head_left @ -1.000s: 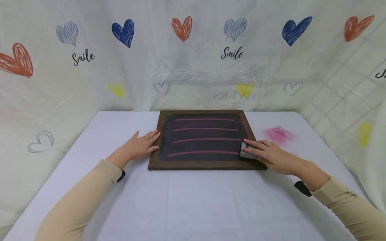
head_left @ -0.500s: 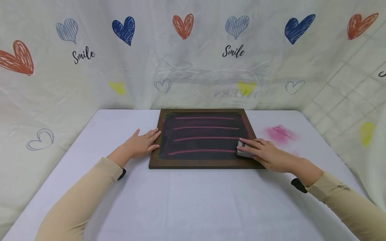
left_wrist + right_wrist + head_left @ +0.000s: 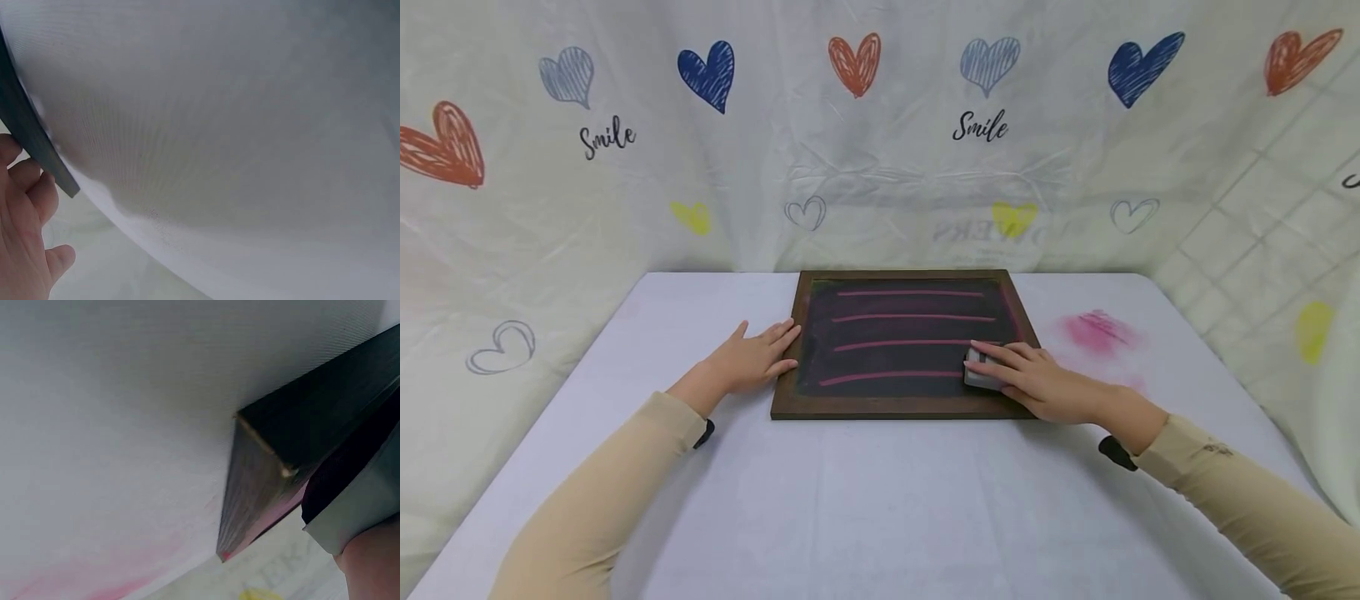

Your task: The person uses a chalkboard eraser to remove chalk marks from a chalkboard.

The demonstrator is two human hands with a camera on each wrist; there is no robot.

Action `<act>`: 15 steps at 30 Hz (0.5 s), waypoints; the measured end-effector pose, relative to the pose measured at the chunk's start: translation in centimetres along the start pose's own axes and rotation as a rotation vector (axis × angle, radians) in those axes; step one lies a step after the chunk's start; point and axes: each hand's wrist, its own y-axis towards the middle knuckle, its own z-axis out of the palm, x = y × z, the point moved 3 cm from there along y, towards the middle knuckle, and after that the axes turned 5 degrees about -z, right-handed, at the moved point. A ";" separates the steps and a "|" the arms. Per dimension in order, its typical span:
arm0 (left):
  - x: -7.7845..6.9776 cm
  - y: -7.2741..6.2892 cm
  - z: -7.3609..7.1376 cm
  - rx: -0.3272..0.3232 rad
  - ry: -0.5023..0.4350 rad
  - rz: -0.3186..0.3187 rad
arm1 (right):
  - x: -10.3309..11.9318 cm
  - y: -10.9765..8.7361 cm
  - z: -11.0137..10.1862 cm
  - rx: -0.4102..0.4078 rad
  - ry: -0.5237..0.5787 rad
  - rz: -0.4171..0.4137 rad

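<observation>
A chalkboard (image 3: 887,407) with a brown wooden frame lies on the table, several pink chalk lines across its dark face. Fingers spread, my left hand (image 3: 745,362) rests against the frame's left side; in the left wrist view its fingertips meet the frame edge (image 3: 37,134). My right hand (image 3: 1048,387) holds a grey chalkboard eraser (image 3: 982,381) on the lower right of the board, over the right end of the lowest line. From the right wrist, the eraser's pale body (image 3: 356,503) and dark underside show beside the board's corner (image 3: 269,447); most of that hand is outside this view.
A white cloth covers the table (image 3: 880,508). Pink chalk dust (image 3: 1097,332) smudges it to the right of the board. Behind stands a white curtain (image 3: 895,150) printed with hearts and the word Smile.
My right hand has slid the eraser left along the lowest pink line, which now shows shorter at its right end. The left hand stays at the frame.
</observation>
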 end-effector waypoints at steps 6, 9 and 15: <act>0.1 -0.2 -0.1 0.002 -0.009 -0.006 | 0.1 1.4 0.3 0.022 0.048 -0.016; 0.0 -0.2 -0.1 0.005 -0.013 -0.005 | 0.2 2.0 0.4 0.050 0.074 -0.007; -0.1 -0.3 -0.3 0.016 -0.015 -0.005 | 0.6 3.0 0.6 0.074 0.089 -0.015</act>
